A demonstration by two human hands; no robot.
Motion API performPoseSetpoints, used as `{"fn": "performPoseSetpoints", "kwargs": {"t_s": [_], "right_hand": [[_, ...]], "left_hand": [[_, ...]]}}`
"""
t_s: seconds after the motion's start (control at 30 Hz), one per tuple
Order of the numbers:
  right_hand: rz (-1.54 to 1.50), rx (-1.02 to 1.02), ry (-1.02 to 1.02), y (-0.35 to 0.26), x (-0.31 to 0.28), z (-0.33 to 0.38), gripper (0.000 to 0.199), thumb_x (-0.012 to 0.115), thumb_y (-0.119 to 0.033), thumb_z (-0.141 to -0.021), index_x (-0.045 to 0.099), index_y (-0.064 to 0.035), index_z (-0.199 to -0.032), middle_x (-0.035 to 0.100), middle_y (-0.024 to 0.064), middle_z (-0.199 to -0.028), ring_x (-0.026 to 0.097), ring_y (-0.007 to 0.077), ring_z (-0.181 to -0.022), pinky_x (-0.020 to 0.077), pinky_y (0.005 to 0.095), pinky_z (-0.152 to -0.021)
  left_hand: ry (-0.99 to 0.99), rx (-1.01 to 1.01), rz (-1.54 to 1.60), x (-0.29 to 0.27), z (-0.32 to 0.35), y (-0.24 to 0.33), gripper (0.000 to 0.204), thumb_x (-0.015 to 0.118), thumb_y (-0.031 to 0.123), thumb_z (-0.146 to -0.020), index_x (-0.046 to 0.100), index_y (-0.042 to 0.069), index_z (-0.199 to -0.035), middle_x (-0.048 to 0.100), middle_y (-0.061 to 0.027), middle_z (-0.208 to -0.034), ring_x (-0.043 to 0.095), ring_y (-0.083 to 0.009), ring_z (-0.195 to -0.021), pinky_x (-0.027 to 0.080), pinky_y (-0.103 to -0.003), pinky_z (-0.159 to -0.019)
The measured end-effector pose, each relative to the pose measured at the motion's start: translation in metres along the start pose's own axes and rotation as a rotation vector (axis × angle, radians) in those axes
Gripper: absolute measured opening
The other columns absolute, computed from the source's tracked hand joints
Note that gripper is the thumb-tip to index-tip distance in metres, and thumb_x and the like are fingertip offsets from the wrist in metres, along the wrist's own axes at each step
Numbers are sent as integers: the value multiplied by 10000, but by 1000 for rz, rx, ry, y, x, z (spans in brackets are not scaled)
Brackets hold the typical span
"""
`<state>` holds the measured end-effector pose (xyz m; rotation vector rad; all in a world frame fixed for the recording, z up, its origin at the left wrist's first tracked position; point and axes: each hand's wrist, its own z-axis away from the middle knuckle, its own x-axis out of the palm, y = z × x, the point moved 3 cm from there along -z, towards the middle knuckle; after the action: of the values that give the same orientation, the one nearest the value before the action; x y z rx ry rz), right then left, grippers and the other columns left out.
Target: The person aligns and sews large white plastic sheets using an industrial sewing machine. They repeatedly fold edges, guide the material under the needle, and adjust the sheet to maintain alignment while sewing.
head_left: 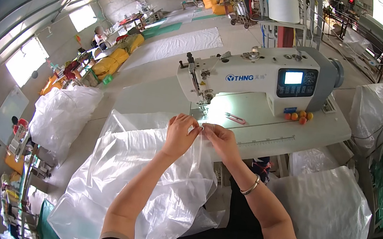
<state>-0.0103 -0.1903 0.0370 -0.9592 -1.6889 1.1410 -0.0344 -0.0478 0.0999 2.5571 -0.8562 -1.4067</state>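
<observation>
At twelve o'clock from my hands the sewing machine (pixel 262 78) blocks the way, and its needle part (pixel 204 102) hangs just past my fingers. At one o'clock a pink clip (pixel 236 119) lies on the white table (pixel 298 130), with bare table around it where a hand could slide. Little orange balls (pixel 298 117) sit at two o'clock, by the machine's foot. At nine o'clock a stuffed clear bag (pixel 60 117) fills the side. At four o'clock another bag pile (pixel 326 214) crowds in.

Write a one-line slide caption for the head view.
Both hands, left hand and right hand, pinch clear plastic sheeting before a white sewing machine.
</observation>
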Motion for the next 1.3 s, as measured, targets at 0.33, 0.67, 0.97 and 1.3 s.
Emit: {"fn": "performPoseSetpoints", "kwargs": {"t_s": [0.33,0.67,0.97,1.3], "right_hand": [[335,-144,-68,-29,17,16,475,680,-149,-857,514,-8,-1278,693,99,-873,640,112,-804,486,262,-674],[-52,364,-300,83,58,121,99,604,-43,-879,621,30,-942,628,31,-727,590,74,-662,477,216,-634],[-179,-95,-173,-4,68,81,394,646,-44,-866,494,3,-1227,622,51,-940,588,92,-817,485,234,-679],[-214,76,-73,-9,75,85,364,679,-70,-849,499,-23,-1163,572,9,-864,548,65,-732,460,235,-635]], "left_hand": [[-94,-170,237,-53,-29,-28,144,649,152,-854,642,17,-903,660,-123,-791,628,-254,-688,460,-327,-608],[364,110,-345,-150,-71,-27,85,625,179,-867,634,95,-855,650,-103,-785,629,-305,-703,478,-377,-600],[462,99,-326,-190,-72,-24,102,638,165,-880,624,65,-866,639,-104,-764,611,-265,-646,468,-332,-595],[475,125,-296,-184,-71,-26,115,647,172,-871,620,61,-860,634,-108,-763,608,-279,-651,468,-341,-600]]}}
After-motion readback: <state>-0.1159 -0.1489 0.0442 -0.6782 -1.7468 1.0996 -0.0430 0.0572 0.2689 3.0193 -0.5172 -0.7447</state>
